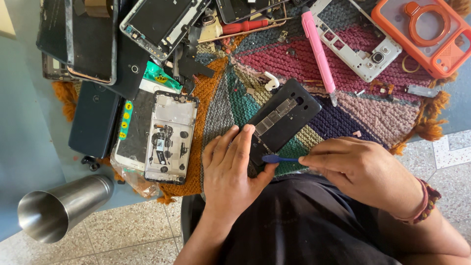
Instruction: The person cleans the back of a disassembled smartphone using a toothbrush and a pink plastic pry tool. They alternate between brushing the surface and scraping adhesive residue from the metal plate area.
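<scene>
The left hand (229,169) lies flat with its fingers pressing on the black flat phone body (280,122), so it stays put on the knitted mat of many colours (338,83) at the near edge of the surface. The right hand (360,169) pinches a thin blue plastic pry tool (278,159), its tip touching the phone's lower edge. A shiny steel cup (61,206) lies tipped on its side; it looks empty inside.

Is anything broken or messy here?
Yes. The steel cup lies tipped on its side at the table's edge. Opened phones and loose parts are heaped at top left, like the stripped phone frame. The left hand steadies an opened black phone; the right hand holds a blue tool.
</scene>
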